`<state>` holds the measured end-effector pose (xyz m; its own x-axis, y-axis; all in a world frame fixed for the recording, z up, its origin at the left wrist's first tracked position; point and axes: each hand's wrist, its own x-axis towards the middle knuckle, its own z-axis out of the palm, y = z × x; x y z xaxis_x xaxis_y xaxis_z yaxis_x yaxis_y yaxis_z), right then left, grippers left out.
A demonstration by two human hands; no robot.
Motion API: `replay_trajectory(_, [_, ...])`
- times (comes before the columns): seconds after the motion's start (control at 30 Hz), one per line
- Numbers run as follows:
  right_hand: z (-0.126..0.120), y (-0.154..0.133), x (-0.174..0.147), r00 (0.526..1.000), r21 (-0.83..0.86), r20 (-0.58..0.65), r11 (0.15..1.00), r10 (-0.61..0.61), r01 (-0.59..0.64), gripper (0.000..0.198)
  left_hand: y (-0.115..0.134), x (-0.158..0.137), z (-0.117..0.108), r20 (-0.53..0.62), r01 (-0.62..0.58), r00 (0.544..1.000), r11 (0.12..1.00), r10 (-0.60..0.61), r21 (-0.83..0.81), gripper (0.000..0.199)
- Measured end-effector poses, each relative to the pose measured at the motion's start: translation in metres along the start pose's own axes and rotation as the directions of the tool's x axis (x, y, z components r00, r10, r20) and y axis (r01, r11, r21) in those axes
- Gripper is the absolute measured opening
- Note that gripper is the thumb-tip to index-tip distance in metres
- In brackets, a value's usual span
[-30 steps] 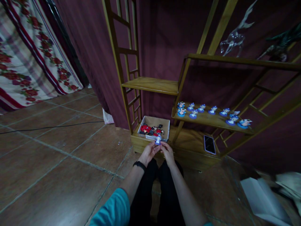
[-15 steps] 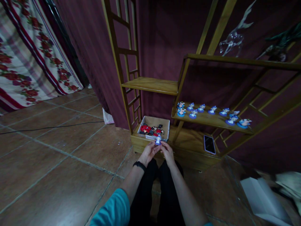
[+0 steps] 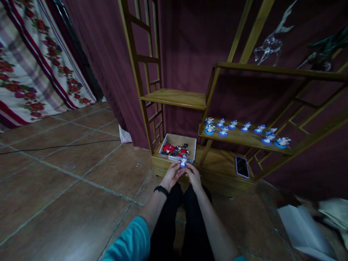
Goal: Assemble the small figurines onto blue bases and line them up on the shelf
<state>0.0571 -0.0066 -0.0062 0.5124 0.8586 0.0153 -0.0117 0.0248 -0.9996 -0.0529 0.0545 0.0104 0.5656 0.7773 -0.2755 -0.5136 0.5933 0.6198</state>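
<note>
Between my fingertips I hold a small white and purple figurine [image 3: 183,162] upright on its round base. My left hand [image 3: 173,174] grips it from the left side, and my right hand [image 3: 194,175] pinches it from the right. Just beyond the figurine sits an open cardboard box [image 3: 191,148] on the low wooden ledge, with several red and black figurines [image 3: 169,148] lying in it. To the right, several purple and blue figurines [image 3: 233,124] stand in loose rows on a wooden shelf [image 3: 239,138].
A phone [image 3: 242,166] lies on the lower ledge at right. Higher up, a clear glass animal [image 3: 269,49] and a dark green ornament [image 3: 323,54] stand on the top shelf. A white box [image 3: 304,228] is on the floor at lower right. A black cable [image 3: 59,146] crosses the tiles.
Almost nothing differs. The figurine has shifted or turned very slightly between my fingers, while both hands stay in place.
</note>
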Motion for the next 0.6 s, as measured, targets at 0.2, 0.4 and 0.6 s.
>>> replay_trajectory(0.2, [-0.0001, -0.0019, -0.0010, 1.000, 0.002, -0.008, 1.000, 0.004, -0.004, 0.038, -0.0001, 0.0012, -0.0003, -0.004, 0.001, 1.000, 1.000, -0.001, 0.013, 0.021])
replay_trajectory(0.4, [0.0012, -0.0024, -0.0008, 1.000, 0.009, -0.028, 1.000, 0.010, -0.010, 0.038, -0.0022, 0.0035, -0.0018, -0.041, 0.011, 0.999, 0.999, -0.010, 0.033, 0.024])
replay_trajectory(0.6, [0.0011, -0.0036, -0.0005, 1.000, -0.008, -0.017, 1.000, 0.016, -0.017, 0.037, -0.0034, 0.0054, -0.0027, -0.050, -0.013, 0.999, 1.000, 0.014, 0.023, 0.033])
